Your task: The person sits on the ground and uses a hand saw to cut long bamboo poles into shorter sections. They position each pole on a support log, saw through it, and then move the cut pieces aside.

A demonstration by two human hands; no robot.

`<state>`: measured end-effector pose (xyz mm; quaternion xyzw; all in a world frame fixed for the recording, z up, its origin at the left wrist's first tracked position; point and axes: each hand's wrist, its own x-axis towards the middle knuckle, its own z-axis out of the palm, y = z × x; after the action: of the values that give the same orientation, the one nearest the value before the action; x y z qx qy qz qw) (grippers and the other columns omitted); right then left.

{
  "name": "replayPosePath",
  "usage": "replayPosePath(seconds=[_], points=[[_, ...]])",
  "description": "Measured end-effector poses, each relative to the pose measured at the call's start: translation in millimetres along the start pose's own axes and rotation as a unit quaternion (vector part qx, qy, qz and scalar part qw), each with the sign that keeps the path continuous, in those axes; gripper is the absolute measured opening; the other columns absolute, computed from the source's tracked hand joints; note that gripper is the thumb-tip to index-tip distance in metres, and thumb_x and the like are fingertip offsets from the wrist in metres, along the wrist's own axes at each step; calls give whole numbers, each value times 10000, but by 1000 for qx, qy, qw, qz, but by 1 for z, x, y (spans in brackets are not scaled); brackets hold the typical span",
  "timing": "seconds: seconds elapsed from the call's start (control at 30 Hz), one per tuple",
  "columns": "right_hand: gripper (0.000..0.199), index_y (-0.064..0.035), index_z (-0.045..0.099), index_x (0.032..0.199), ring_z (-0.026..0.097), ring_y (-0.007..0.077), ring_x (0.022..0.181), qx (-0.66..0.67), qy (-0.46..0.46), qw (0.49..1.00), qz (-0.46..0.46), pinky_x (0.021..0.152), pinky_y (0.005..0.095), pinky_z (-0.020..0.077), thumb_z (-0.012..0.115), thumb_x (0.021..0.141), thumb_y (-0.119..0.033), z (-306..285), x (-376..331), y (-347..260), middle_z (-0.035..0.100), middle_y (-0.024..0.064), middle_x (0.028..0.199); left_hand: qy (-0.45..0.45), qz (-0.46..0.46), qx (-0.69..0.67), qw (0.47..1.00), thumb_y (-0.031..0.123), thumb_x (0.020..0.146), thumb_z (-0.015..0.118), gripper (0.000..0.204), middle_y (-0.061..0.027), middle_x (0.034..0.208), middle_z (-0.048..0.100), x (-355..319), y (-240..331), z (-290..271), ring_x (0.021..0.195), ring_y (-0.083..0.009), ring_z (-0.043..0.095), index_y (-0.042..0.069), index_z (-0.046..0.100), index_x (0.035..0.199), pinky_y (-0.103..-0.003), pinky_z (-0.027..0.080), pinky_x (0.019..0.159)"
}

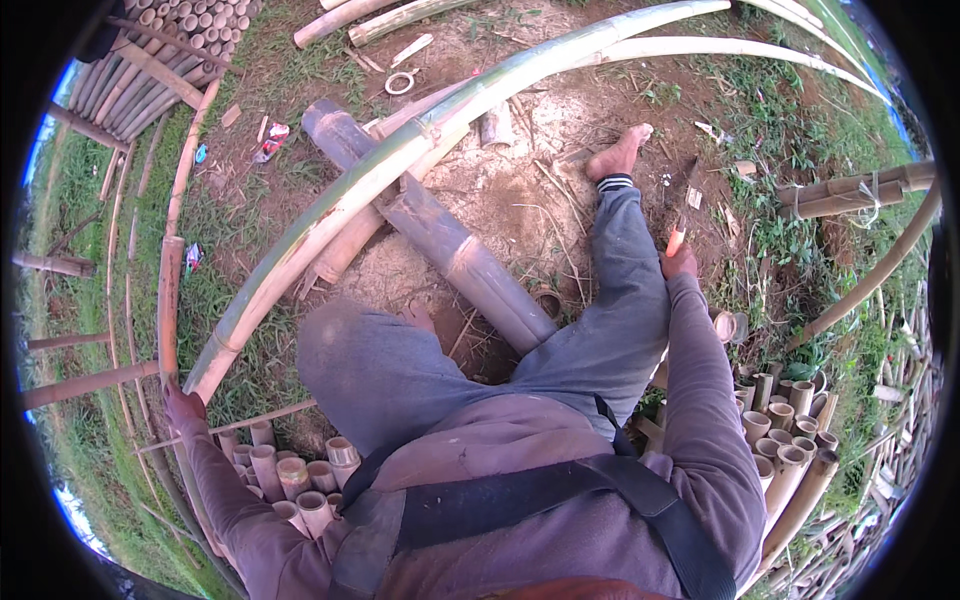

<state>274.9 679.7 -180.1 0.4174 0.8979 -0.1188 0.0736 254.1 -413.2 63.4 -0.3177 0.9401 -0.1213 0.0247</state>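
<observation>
At the far left, my left hand (186, 408) is closed at the near end of a long green-and-pale bamboo pole (335, 210); its fingers are partly hidden. The pole runs diagonally away to the upper right, resting across a thick dark bamboo piece (460, 255) between my legs. On the right, beside my knee, my right hand (679, 263) grips a knife (676, 242) by its orange handle. Its dark blade points away from me, over the bare soil.
Cut bamboo tubes stand bundled at my left (292, 475) and at my right (790, 430). A bamboo fence rail (170, 300) borders the left side. More bamboo poles (400, 18) lie ahead, near a cut bamboo ring (399, 83). Stacked bamboo (140, 85) fills the far left.
</observation>
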Motion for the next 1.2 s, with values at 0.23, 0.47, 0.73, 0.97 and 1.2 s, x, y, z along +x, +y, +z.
replayPosePath(seconds=[0.23,0.47,0.73,0.97,1.2], points=[[771,-2,764,1169,704,451,1168,-32,-55,998,18,969,549,548,634,906,-715,12,19,35,739,299,1183,152,401,-218,876,440,832,820,733,-127,1428,617,-52,323,-62,1387,-342,524,147,578,1459,-524,326,1211],[704,-33,806,1082,717,461,1107,12,-1,1000,12,971,545,541,533,984,-675,-40,-49,-43,755,285,1106,132,540,-158,816,430,751,873,989,-138,1511,552,-55,559,-76,1440,-341,478,163,420,1589,-512,353,1207],[540,-69,781,1106,692,427,1141,20,48,998,38,991,557,520,623,964,-566,-68,-47,-43,730,223,1203,-51,456,-91,884,360,760,895,959,-193,1359,672,-8,676,-82,1266,-378,660,112,424,1557,-499,512,1093],[318,-72,757,1107,692,389,1044,63,162,964,-203,916,494,549,718,980,-360,-59,-44,-125,714,173,1089,-105,478,-183,853,252,702,880,845,-191,1259,705,-15,471,-80,1141,-405,690,77,530,1451,-495,564,956],[503,27,660,1321,681,339,1214,384,-91,892,-222,1071,425,536,658,1036,-388,-27,-95,-359,708,222,1313,67,429,-111,894,124,681,802,808,-167,1295,681,-28,202,8,1203,-358,654,54,532,1439,-524,444,1076]])
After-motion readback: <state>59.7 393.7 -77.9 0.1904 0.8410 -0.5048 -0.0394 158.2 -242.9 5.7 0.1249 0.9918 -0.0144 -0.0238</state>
